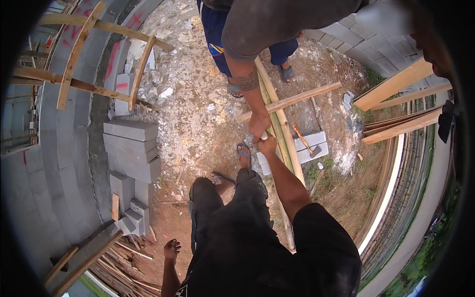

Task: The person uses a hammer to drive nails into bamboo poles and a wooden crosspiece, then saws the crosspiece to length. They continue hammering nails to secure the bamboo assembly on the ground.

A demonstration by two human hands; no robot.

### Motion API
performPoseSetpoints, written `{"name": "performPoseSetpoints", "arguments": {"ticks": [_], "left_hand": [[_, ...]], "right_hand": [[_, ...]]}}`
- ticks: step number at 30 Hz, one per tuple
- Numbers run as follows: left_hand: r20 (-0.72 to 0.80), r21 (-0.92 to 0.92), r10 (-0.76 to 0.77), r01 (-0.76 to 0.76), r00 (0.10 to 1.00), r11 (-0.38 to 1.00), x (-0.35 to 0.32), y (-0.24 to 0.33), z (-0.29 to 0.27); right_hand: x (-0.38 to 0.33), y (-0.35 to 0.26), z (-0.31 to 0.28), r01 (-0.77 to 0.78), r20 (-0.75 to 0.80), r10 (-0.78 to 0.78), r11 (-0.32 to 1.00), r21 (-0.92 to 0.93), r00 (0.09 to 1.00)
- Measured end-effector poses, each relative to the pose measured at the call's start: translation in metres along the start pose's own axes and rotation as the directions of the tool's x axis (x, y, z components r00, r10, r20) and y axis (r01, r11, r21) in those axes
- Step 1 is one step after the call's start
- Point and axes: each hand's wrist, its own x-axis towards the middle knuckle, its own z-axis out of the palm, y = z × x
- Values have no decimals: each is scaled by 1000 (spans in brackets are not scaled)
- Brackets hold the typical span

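Observation:
My right hand (267,144) is stretched forward and closed, right against the fist of a co-worker (259,123). A small pale, rounded end (263,135) shows between the two fists; what it belongs to is hidden. Beside them lean two long wooden poles (282,128), crossed by a sawn batten (302,100). A hammer (307,142) with an orange-brown handle rests on pale grey blocks (296,144) just to the right. Low at my left side hangs my left hand (171,250), fingers loosely bent and apart, with nothing visible in it.
On the left, grey blocks (131,143) are stacked against a block wall (74,163), with a timber frame (81,74) above. Scrap wood (118,272) lies at lower left. Boards (401,86) jut in at right, near a low edge. The co-worker stands ahead on rubble-strewn ground (193,89).

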Motion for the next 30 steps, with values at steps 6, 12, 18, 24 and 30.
{"name": "performPoseSetpoints", "arguments": {"ticks": [6, 12, 18, 24, 30], "left_hand": [[-27, -91, -18, 16, 999, 996, -20, 30, 6], [-63, -123, -1, -7, 998, 992, -17, 44, 2], [-55, -91, -38, 33, 998, 995, -22, 47, 8], [-80, -134, -26, 15, 996, 991, -25, 42, 6], [-89, -139, -47, 34, 995, 990, -30, 37, 3]], "right_hand": [[34, -16, -13, -257, 295, 318, 939, -228, 901], [5, -13, -27, -75, 231, 96, 992, -97, 968], [35, -6, -17, -110, 306, 217, 937, -331, 927], [5, -7, -29, -157, 231, 210, 961, -229, 950], [10, 38, -6, -664, 420, 515, 598, 448, 747]]}}
